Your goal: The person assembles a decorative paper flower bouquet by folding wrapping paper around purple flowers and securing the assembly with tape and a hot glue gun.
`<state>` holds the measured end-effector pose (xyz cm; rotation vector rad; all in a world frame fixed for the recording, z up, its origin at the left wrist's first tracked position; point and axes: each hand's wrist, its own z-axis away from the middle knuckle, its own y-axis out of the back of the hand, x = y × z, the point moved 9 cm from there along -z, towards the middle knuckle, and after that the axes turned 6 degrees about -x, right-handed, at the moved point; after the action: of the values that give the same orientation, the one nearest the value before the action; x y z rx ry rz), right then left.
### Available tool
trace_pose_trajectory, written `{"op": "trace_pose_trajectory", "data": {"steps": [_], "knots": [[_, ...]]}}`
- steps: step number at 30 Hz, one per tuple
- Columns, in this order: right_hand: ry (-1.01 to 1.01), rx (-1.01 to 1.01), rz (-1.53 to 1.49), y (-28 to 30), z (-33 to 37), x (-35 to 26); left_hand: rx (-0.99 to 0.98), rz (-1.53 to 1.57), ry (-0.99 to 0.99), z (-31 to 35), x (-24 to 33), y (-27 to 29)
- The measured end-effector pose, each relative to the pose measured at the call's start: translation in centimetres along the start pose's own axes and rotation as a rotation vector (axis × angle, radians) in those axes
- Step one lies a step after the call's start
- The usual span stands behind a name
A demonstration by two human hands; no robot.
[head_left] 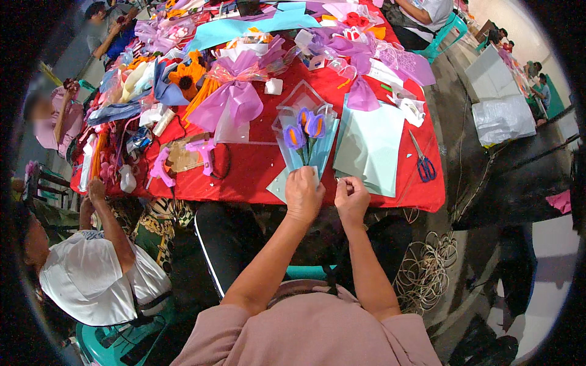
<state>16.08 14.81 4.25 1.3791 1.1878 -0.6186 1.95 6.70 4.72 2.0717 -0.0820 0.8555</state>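
My left hand (305, 194) is closed round the lower end of a small flower bouquet (303, 131), at the front edge of the red-covered table. Its purple blooms with orange centres stand on green stems, backed by pale blue and translucent wrapping. Just to the right, my right hand (352, 198) has its fingers pinched together. Something small and whitish shows at its fingertips, too small to name. Pale green wrapping sheets (369, 146) lie beyond the right hand, and scissors (424, 160) with dark blue handles rest to the right of them.
Two pink glue guns (201, 152) lie left of the bouquet by a piece of cardboard. Purple-wrapped bouquets (235, 91) and craft materials crowd the far side. A co-worker in white (104, 274) sits at the left. Coiled cable (427, 271) lies on the floor at right.
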Motion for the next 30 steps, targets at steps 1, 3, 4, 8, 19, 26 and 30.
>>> {"op": "trace_pose_trajectory", "data": {"steps": [1,3,4,8,19,26,30], "knots": [[-0.009,-0.017,-0.001,0.0,-0.1,-0.1,0.0,0.002,-0.01,0.0,0.1,0.1],[-0.026,-0.052,-0.003,0.0,-0.3,0.0,-0.001,0.006,-0.03,0.0,0.2,0.1],[-0.016,-0.045,-0.003,0.1,-0.4,0.2,0.005,0.011,-0.027,-0.1,0.2,0.2],[0.008,-0.052,0.009,-0.6,-0.4,0.4,0.011,0.022,-0.008,-0.1,0.1,0.3],[0.078,-0.131,0.018,-3.5,-0.2,0.6,-0.012,0.041,-0.023,0.0,-0.3,0.2],[-0.048,-0.201,-0.156,-4.8,-0.7,4.2,-0.02,0.031,-0.02,-0.1,-0.5,-0.4],[-0.135,-0.278,-0.171,-5.3,-0.7,4.6,-0.037,0.046,-0.019,0.0,-0.6,-0.4]]}}
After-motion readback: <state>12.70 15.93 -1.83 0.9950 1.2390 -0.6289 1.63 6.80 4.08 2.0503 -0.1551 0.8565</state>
